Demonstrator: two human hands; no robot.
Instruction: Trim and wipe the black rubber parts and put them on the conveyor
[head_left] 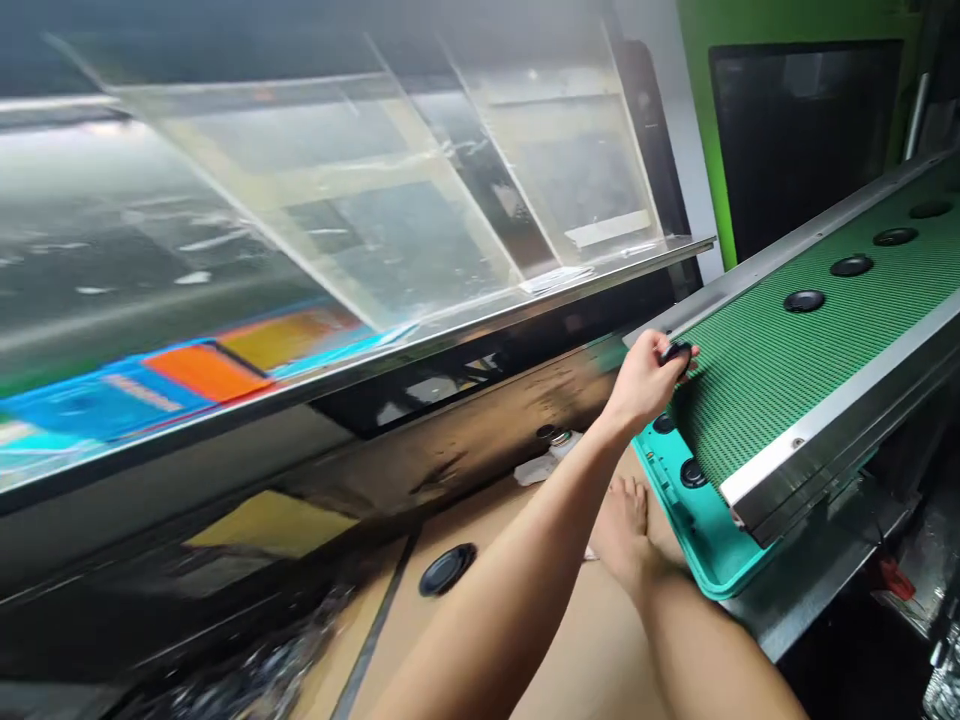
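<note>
The left grip (651, 378) is closed on a disc (677, 353), pinched between thumb and fingers at the near left corner of the green belt (817, 375); whether the disc touches the belt cannot be told. It is black, small and round, seen at a slant and partly covered by the fingers. Four similar discs on the belt (804, 301) lie apart in a row running away from the left grip. Below the belt's end, a teal tray (724, 578) has more black discs (693, 473) in it, showing raised rims. Another, the loose disc (448, 570), dark with a ringed face, lies on the tan counter (405, 625) left of the left forearm. The right grip (624, 515) is low over the counter, partly behind that forearm; whether it holds anything cannot be told.
</note>
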